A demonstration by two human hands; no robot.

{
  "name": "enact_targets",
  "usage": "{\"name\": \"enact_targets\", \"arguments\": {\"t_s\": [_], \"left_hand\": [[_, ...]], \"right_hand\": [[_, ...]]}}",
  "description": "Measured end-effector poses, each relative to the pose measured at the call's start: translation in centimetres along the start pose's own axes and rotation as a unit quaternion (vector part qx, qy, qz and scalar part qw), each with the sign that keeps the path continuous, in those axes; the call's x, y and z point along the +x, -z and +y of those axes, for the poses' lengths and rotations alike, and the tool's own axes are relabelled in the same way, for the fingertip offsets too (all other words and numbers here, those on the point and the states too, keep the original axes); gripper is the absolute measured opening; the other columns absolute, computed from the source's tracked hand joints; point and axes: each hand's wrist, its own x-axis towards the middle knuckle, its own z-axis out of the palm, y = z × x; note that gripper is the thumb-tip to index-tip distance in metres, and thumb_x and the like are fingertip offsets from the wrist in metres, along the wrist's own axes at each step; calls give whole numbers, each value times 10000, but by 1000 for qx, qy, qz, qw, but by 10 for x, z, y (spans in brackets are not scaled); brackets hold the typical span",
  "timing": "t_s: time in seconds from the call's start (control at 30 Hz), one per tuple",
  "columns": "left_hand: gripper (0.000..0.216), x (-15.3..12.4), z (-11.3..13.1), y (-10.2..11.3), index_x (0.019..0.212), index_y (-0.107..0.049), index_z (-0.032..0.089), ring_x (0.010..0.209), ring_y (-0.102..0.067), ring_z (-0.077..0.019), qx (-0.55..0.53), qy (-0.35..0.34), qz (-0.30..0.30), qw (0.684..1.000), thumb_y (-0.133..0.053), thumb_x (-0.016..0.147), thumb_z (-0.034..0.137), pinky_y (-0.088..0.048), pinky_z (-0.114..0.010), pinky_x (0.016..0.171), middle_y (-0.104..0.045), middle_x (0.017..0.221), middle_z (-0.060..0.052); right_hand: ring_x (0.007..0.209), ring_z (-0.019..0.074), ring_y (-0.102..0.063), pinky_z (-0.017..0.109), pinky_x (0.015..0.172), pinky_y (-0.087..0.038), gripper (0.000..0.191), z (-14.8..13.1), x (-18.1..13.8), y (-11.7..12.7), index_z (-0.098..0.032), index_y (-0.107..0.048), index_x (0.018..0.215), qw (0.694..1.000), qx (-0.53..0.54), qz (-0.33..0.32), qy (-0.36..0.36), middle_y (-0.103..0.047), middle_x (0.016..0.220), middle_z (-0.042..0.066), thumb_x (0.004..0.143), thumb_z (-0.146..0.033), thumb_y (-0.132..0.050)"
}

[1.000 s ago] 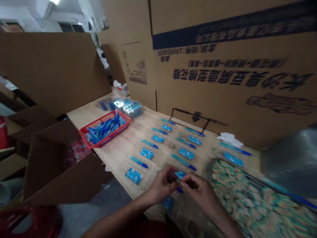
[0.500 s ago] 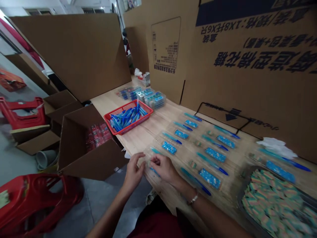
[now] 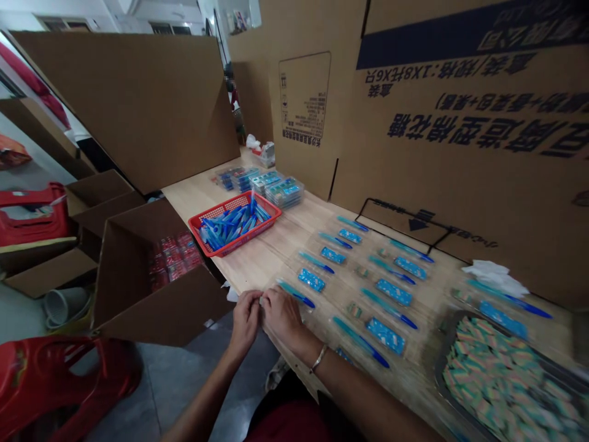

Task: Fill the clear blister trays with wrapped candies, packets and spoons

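Note:
At the table's front edge, my left hand (image 3: 246, 320) and my right hand (image 3: 281, 313) meet with their fingertips pinched together. Whatever they hold is too small or hidden to make out. Just beyond my right hand lies a blue pen (image 3: 297, 293), partly covered by it. Rows of clear plastic trays spread to the right, each with a blue pen (image 3: 389, 309) and a blue patterned rectangular piece (image 3: 385, 335). Small striped pieces (image 3: 354, 310) sit in some of these trays. A wristband (image 3: 318, 358) is on my right wrist.
A red basket (image 3: 225, 248) of blue pens stands ahead, with stacked filled packs (image 3: 284, 191) behind it. At right is a dark tub (image 3: 442, 368) of striped pieces. Cardboard panels wall the table's back. An open carton (image 3: 151, 313) and a red stool (image 3: 73, 380) are at left.
My hands have come together at the table edge, the right one moving left to the left one's fingertips. More of the nearest pen shows. The view has shifted slightly.

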Motion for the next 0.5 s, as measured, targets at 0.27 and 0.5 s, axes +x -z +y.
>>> {"name": "enact_targets", "arguments": {"t_s": [0.27,0.5], "left_hand": [[207,0,6,-1,825,-670,177,793,-602,-200,57,-5,-9,998,-517,696,231,-467,-317,756,-663,827,-53],[128,16,3,-8,693,-631,174,612,-551,-167,120,45,9,992,-560,622,253,-434,-265,588,-599,646,-15]], "right_hand": [[825,236,-606,315,694,-441,232,-4,5,0,-131,-626,907,999,-25,4,-35,-648,941,145,823,-40,-430],[762,150,-638,227,682,-470,130,26,-19,37,-176,-613,889,997,68,20,-2,-681,848,43,835,-122,-508]]}}
